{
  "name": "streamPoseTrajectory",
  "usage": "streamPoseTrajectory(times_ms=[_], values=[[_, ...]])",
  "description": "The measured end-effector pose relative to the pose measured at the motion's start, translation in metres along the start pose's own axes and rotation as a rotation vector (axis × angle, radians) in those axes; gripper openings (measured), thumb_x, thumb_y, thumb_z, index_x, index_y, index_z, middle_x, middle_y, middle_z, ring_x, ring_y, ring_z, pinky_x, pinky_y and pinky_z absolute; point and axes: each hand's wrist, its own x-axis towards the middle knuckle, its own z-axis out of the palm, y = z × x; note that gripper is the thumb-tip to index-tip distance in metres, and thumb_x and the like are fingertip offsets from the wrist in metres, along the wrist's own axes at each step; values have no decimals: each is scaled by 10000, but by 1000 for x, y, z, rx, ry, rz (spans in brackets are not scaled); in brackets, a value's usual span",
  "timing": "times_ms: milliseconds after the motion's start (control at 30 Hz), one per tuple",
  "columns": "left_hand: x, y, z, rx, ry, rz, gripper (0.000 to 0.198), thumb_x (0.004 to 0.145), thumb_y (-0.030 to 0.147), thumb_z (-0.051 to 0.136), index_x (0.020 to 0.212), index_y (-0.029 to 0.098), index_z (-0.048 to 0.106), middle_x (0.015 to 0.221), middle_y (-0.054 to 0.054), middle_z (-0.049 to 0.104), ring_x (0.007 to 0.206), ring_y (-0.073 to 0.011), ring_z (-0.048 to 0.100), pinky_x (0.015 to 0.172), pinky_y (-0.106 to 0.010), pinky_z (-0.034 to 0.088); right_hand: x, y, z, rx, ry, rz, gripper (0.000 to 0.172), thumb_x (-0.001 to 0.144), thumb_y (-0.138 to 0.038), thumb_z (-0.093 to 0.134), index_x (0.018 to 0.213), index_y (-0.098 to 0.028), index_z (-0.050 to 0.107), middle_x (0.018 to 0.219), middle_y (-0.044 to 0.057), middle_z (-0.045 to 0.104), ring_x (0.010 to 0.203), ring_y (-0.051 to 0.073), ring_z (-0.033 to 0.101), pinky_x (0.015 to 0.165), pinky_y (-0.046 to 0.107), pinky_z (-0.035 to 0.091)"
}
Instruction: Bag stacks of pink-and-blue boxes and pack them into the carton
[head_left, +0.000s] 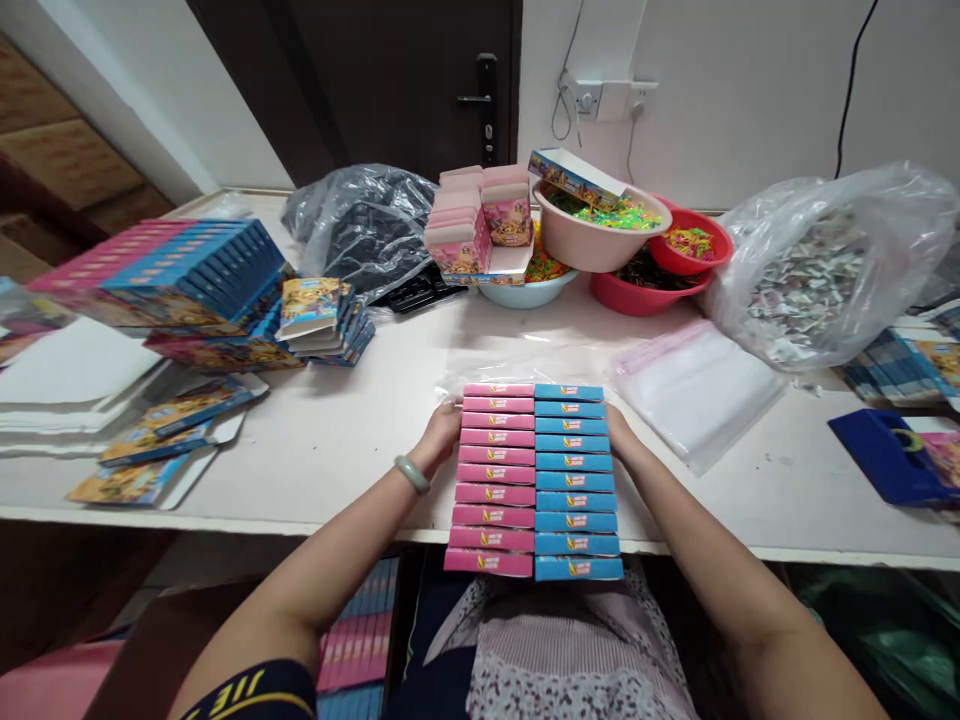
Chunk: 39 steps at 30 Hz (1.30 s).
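Stretching across the whole view, a white worktop (337, 440) is carrying everything, and the landmark here is the double row of small boxes (534, 478) sitting at its near edge, directly in front of the person. Far to the left of that row, a large slanting stack of pink and blue boxes (172, 275) is leaning over flat white card. To the right of the row and further back, a bulging clear bag of small pieces (825, 270) is resting, with a flat pile of clear zip bags (694, 390) lying between it and the row. Behind the row, three bowls of coloured bits (600, 235) are crowding against the wall beside a cluster of upright pink boxes (480, 225).

The double row itself is running away from the person, its long axis pointing from the worktop edge toward the bowls, pink boxes on the left half and blue on the right. The left hand (437, 432) is pressing flat against the pink side near the far end, fingers curled onto the boxes, a pale bangle (412, 474) sitting on its wrist. The right hand (621, 435) is pressing the blue side opposite, mostly hidden behind the boxes. Both are squeezing the row between them, equally near.
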Motion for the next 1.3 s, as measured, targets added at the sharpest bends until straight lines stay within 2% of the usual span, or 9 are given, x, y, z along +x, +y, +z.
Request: streamPoseTrajectory(times_ms=[133,233,367,467,600,833,1000,1133,1300], values=[[-20,-14,-16,287,-80,13,263,591,395,743,756,200,681,862,-77,743,920,-330,665,794,-390,517,-25,11,-15,-137,-84,52,80,628,-205,670,658,-218,598,660,20,675,709,229,648,628,302,496],[-24,-16,-30,393,-39,-37,294,600,425,735,784,214,647,797,-68,705,847,-300,658,684,-354,510,-39,16,-36,-303,-94,24,90,670,-253,672,716,-214,604,705,32,674,650,213,634,628,322,500],[-1,2,-33,324,223,114,532,606,471,755,1028,188,599,1072,-101,659,913,-234,625,701,-308,490,-23,-6,-60,-384,222,-256,405,776,-432,638,1094,-186,583,1146,132,671,1042,272,642,873,392,516],[29,21,-22,199,94,91,559,632,499,760,1049,157,611,1107,-116,653,942,-216,618,745,-292,465,9,-32,-56,-352,173,-215,550,782,-307,639,1297,-175,496,1386,160,545,1240,277,550,989,395,475],[51,33,-7,80,-43,38,415,648,467,754,871,131,655,804,-70,659,715,-157,588,677,-283,430,39,-47,-37,-319,-9,95,480,740,-113,613,1219,-118,574,989,129,693,873,212,663,799,331,533],[44,31,-4,63,69,222,269,732,332,671,914,134,663,716,-35,646,668,-147,584,701,-299,463,32,-34,-41,-142,-64,114,297,835,-314,630,1070,-132,626,814,45,654,562,80,523,530,205,435],[38,31,1,175,111,565,210,824,344,594,917,181,688,836,-33,647,749,-149,590,682,-272,481,29,-44,-57,135,-189,85,385,630,-389,825,878,-138,672,590,-42,528,501,56,411,481,194,368],[5,28,-6,243,111,753,157,903,301,573,913,187,681,890,-38,655,833,-154,611,787,-293,489,-8,-45,-71,85,-86,-90,419,554,-363,858,896,-171,713,694,-7,638,624,122,556,627,284,475],[-59,9,-27,331,59,846,159,958,239,507,917,187,652,879,-43,647,861,-167,609,817,-317,477,-98,-12,-65,-204,347,-708,85,831,-282,656,800,-221,707,820,27,677,809,180,622,756,340,492]])
